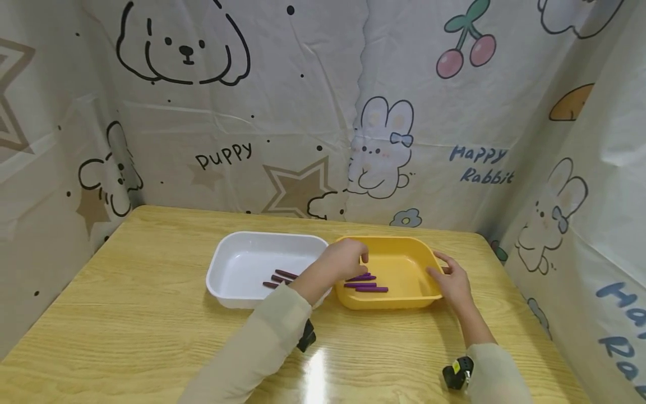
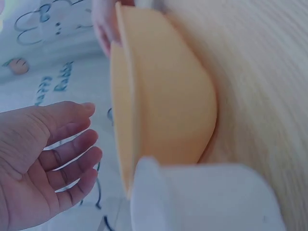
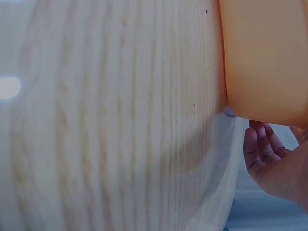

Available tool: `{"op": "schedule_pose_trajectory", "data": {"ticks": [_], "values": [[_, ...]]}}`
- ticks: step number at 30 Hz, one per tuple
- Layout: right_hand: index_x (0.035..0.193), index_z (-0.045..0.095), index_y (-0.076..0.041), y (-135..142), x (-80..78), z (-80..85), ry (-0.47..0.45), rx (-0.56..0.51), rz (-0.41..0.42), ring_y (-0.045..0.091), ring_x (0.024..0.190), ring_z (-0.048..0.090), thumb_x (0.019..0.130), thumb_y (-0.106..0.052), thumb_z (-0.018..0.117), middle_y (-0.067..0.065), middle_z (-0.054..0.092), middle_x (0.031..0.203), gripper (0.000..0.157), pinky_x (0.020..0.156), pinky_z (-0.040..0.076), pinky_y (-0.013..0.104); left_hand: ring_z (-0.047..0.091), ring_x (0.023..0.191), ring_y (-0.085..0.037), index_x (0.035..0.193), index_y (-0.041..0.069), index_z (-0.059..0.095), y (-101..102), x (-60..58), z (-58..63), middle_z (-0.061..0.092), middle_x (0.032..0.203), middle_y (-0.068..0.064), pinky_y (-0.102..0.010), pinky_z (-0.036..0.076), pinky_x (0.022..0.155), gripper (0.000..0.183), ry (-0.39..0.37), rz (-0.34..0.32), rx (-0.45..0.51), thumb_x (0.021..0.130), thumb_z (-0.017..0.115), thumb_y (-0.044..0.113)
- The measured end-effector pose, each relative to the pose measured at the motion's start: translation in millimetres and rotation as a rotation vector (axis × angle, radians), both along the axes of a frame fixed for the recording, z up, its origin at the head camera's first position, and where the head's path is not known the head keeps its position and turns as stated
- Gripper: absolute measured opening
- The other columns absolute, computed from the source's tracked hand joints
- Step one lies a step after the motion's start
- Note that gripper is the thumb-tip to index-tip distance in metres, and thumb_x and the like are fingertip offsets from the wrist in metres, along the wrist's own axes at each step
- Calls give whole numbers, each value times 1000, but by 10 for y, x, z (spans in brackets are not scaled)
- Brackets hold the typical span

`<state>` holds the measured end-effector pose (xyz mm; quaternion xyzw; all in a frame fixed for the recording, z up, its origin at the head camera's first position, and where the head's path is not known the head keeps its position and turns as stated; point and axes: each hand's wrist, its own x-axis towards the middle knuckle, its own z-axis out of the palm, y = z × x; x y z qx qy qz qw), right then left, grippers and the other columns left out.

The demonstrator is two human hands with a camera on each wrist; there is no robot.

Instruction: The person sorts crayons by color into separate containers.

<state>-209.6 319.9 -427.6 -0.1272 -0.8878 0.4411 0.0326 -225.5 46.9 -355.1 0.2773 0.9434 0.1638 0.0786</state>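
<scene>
My left hand (image 1: 345,258) hovers over the left end of the yellow tray (image 1: 404,303), its fingers loosely bent. Nothing lies between thumb and fingers of that hand (image 2: 53,159) in the left wrist view. Below it, several thin purple sticks (image 1: 372,289) lie on the tray's floor. At the tray's right end, my right hand (image 1: 456,283) holds the rim, thumb over the edge and fingers outside. The right wrist view shows this hand (image 3: 274,159) against the tray's outer wall (image 3: 269,62). The left forearm partly hides the white tray.
Left of the yellow tray stands the white tray (image 1: 237,302), close beside it, with several dark brown sticks (image 1: 286,274) inside. Both rest on a wooden table (image 1: 141,303). A printed cloth (image 1: 227,112) hangs behind the table and along its sides.
</scene>
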Motion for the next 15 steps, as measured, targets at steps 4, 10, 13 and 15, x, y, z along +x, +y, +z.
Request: {"op": "schedule_pose_trajectory", "data": {"ticks": [4, 10, 13, 15], "values": [[141, 40, -10, 12, -5, -6, 31, -8, 2, 20, 84, 62, 93, -34, 56, 27, 54, 117, 56, 67, 54, 26, 58, 81, -12, 103, 12, 67, -212, -2, 78, 66, 92, 0, -28, 48, 73, 21, 13, 40, 46, 87, 64, 26], [139, 44, -8, 30, 27, 6, 31, -48, -15, 18, 84, 63, 93, -47, 47, 26, 56, 118, 60, 67, 53, 26, 57, 82, -16, 103, 12, 66, -544, 23, 151, 64, 92, -2, -32, 48, 73, 21, -10, 133, 151, 88, 64, 26], [141, 39, -7, 57, 38, 51, 3, -20, 4, 29, 98, 62, 95, -49, 40, 28, 51, 128, 63, 73, 53, 28, 58, 86, -17, 103, 12, 67, -734, 37, 176, 65, 95, -3, -34, 48, 77, 23, 2, 176, 187, 88, 63, 28], [142, 39, -7, 65, 42, 103, 2, 19, -1, 34, 106, 59, 96, -50, 38, 28, 50, 130, 63, 78, 53, 31, 59, 88, -19, 104, 12, 67, -867, 52, 202, 65, 97, -4, -35, 48, 79, 24, 20, 214, 190, 88, 62, 30]]}}
